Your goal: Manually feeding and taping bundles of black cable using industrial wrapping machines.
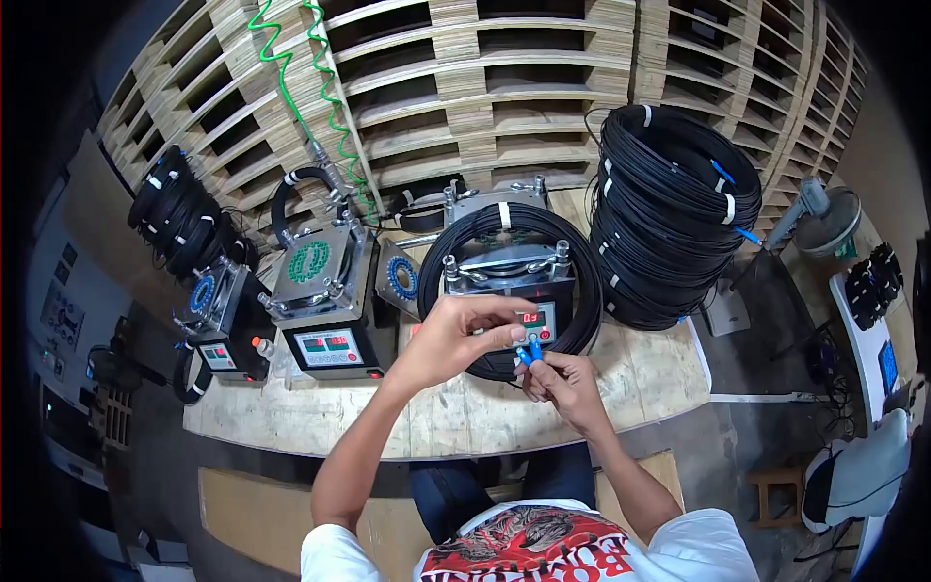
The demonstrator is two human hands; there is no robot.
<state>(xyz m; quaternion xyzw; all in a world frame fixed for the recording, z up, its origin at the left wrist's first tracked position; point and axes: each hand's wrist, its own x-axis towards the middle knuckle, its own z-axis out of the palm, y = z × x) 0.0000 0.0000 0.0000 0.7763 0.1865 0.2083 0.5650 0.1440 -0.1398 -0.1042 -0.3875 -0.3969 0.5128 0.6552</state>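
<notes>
My right hand (565, 390) is closed on two small blue cable connectors (530, 353), holding them upright in front of a bench machine. My left hand (464, 335) hovers just to the left of them, thumb and forefinger apart, with nothing visible between them. Behind both hands stands the machine (504, 274), its red digital display (530, 318) showing beyond my fingertips. A large coil of black cable (582, 252) with a white tie encircles that machine. The connectors' cable ends are partly hidden by my right fingers.
Two similar machines with displays, a middle one (325, 335) and a smaller one (221, 330), stand left on the wooden table (427, 427). Tall stacked cable coils (659, 223) rise at right; more coils (179, 213) sit far left. Wooden pallets (465, 73) line the back. A fan (824, 218) stands right.
</notes>
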